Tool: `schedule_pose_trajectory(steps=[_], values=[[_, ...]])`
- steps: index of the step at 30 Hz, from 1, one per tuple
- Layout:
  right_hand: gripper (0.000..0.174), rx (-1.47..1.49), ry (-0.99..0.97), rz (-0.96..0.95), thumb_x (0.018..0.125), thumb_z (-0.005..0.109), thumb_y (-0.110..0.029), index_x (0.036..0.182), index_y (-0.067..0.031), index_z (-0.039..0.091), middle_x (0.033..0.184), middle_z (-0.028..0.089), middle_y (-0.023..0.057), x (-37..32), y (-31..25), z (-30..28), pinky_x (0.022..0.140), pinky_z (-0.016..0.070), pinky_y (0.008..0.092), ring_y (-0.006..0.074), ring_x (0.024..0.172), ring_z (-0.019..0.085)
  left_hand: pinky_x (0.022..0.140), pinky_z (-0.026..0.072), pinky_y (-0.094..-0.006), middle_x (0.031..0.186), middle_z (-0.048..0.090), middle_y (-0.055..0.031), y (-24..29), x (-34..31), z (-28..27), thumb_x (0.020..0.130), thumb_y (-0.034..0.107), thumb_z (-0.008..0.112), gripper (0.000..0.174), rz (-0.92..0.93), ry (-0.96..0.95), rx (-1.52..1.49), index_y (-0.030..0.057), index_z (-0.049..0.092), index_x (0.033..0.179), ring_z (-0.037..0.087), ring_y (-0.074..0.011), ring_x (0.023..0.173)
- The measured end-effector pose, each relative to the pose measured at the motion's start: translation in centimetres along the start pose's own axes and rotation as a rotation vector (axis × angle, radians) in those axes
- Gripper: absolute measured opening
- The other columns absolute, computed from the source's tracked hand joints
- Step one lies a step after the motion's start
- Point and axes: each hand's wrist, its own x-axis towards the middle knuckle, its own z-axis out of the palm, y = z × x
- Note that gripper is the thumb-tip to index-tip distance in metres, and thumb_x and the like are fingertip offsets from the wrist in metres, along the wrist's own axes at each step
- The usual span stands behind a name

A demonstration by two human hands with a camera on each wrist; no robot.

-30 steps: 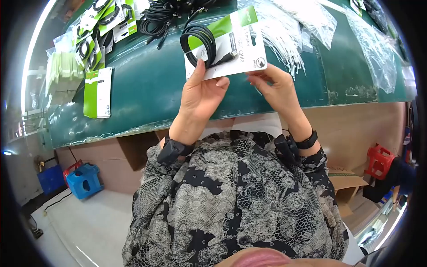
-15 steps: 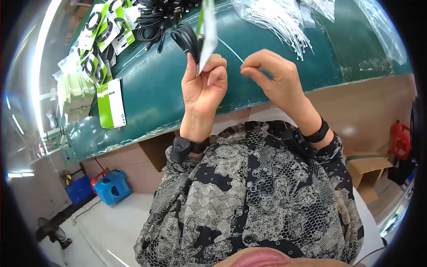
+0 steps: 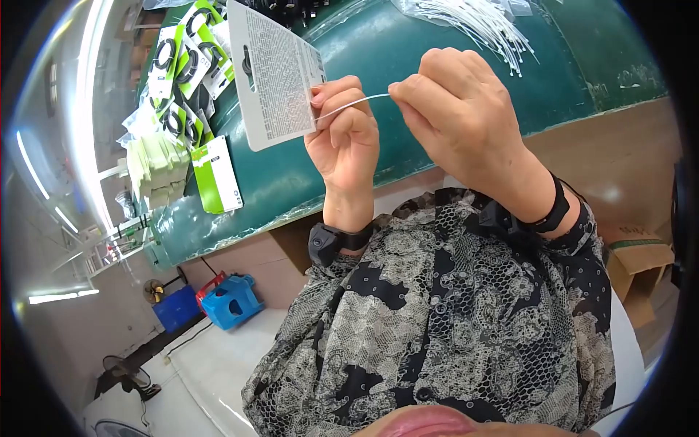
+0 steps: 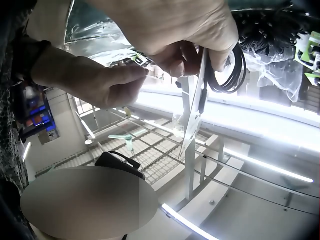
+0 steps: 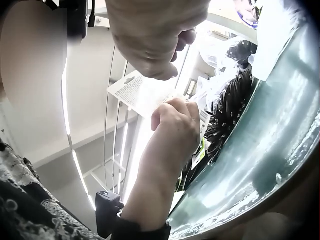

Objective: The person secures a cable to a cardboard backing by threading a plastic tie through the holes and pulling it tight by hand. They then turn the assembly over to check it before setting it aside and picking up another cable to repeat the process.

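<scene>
My left hand (image 3: 346, 149) grips the printed cardboard backing card (image 3: 275, 91), turned so its text-covered back and hang slot show in the head view. In the left wrist view a coiled black cable (image 4: 242, 75) is against the card's other side, by the left fingers. A thin white cable tie (image 3: 353, 103) runs out from the card's edge by the left fingers and bends slightly upward. My right hand (image 3: 473, 113) pinches the far end of the tie between thumb and forefinger, to the right of the left hand.
Several carded cables (image 3: 191, 65) lie piled at the back left beside a stack of pale green cards (image 3: 156, 167). One green and white card (image 3: 216, 175) lies near the table's front edge. Loose white cable ties (image 3: 484, 25) and black cables (image 3: 295, 11) lie at the back.
The card has turned from its green and white front to its printed back. The right hand has drawn the end of the white tie away from the card and risen.
</scene>
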Motion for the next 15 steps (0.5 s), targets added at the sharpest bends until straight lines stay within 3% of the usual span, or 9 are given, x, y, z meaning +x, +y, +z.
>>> schedule_pose_trajectory(steps=[15], values=[[0.016,-0.038,0.001,-0.069,0.067,0.068,-0.002,0.079,-0.004,0.059,0.074,0.045,0.0043,0.23,-0.24,0.31,0.06,0.0394,0.0299,0.0185,0.065,0.048,0.047,0.0295,-0.023,0.077,0.047,-0.0047,-0.25,-0.23,-0.23,0.086,0.005,0.058,0.008,0.0,-0.01,0.059,-0.002,0.058,0.089,0.043,-0.0115,0.063]])
